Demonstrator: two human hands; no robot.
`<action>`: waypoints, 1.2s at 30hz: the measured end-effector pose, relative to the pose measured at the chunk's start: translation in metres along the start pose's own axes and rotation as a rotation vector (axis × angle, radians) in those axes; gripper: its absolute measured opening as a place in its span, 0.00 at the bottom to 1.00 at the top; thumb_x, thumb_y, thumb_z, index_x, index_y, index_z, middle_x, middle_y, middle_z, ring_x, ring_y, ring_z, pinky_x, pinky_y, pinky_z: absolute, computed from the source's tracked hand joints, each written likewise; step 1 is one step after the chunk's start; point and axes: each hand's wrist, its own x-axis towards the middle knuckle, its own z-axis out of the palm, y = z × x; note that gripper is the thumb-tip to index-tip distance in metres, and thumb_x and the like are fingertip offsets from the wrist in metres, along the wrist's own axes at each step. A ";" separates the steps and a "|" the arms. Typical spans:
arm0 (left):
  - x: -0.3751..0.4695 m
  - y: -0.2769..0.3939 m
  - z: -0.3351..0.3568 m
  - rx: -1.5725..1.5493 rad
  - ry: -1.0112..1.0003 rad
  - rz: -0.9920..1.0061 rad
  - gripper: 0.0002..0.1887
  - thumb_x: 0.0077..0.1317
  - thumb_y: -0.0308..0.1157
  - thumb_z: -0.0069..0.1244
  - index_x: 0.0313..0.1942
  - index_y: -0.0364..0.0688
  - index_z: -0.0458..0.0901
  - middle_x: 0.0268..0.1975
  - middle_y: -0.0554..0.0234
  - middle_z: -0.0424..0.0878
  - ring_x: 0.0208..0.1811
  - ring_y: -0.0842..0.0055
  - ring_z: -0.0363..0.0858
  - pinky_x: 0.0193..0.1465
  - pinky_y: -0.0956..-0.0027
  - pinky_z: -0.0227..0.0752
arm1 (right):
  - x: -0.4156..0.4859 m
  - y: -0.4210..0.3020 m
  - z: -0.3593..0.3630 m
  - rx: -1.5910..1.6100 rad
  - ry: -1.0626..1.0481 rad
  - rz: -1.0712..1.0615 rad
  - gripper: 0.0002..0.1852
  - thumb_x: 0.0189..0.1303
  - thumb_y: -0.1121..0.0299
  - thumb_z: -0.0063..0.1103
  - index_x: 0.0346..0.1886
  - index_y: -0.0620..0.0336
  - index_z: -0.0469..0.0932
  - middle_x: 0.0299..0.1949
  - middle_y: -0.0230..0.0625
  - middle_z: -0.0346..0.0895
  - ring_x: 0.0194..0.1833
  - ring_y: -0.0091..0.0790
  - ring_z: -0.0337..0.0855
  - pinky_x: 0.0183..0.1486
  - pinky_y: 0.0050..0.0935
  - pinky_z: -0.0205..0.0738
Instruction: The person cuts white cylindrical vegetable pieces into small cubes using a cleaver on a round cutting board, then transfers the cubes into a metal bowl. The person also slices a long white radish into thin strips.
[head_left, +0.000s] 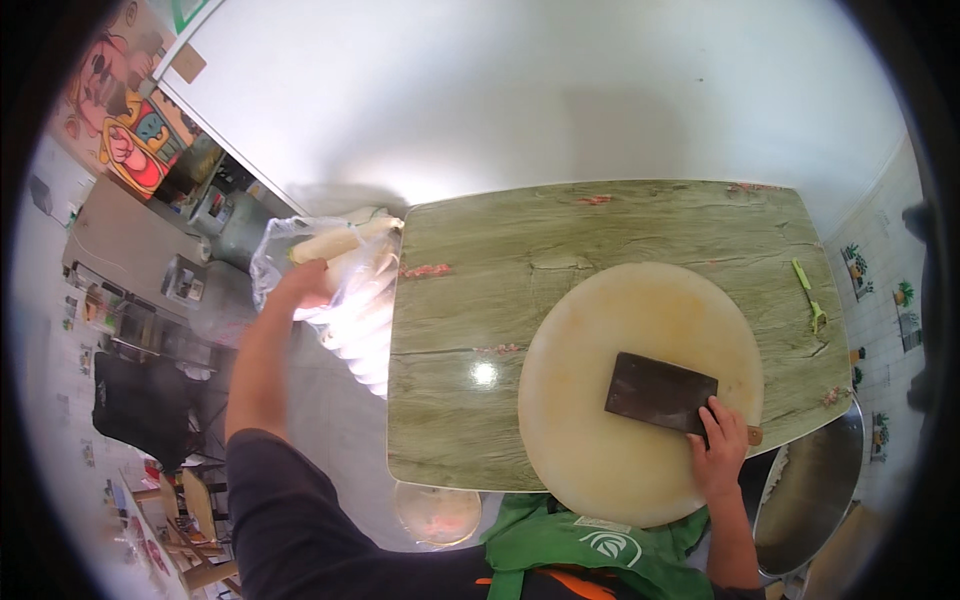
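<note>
My right hand (721, 454) lies over the handle end of a dark-bladed Chinese cleaver (656, 390), fingers against the heel of the blade; the wooden handle tip shows past them. The cleaver rests flat on a thick round cutting board (600, 322). At the table's left side, my left hand (306, 285) reaches to a clear plastic bag (274, 244) of long white radishes (337, 241). Its fingers are blurred and partly hidden against the bag, so its grip is unclear. Strong glare washes out the lower part of the bag.
The board stands on a green wood-patterned table (457, 300) against a white wall (480, 90). A light green peeler (802, 276) lies near the right edge. Beside the table are a large metal basin (814, 487) and, below its front-left corner, a round container (437, 514).
</note>
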 end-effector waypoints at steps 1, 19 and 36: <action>0.000 -0.001 -0.001 0.000 0.025 -0.023 0.29 0.51 0.36 0.66 0.55 0.38 0.84 0.52 0.39 0.90 0.57 0.46 0.88 0.59 0.54 0.81 | -0.001 0.000 0.000 -0.009 0.004 -0.001 0.30 0.45 0.73 0.78 0.57 0.63 0.84 0.66 0.46 0.81 0.59 0.57 0.80 0.62 0.52 0.75; -0.052 0.064 -0.141 -0.340 1.094 0.069 0.37 0.52 0.30 0.72 0.64 0.37 0.77 0.60 0.46 0.85 0.61 0.54 0.86 0.64 0.55 0.79 | 0.001 -0.001 0.003 0.007 0.034 0.020 0.29 0.42 0.76 0.77 0.54 0.66 0.84 0.64 0.46 0.82 0.59 0.59 0.80 0.63 0.53 0.76; 0.076 0.083 -0.092 0.043 0.673 0.085 0.12 0.72 0.33 0.48 0.40 0.36 0.87 0.41 0.43 0.88 0.45 0.48 0.86 0.50 0.48 0.79 | -0.001 0.005 0.003 0.013 0.022 -0.024 0.27 0.47 0.71 0.75 0.55 0.66 0.83 0.65 0.49 0.81 0.55 0.57 0.81 0.57 0.53 0.76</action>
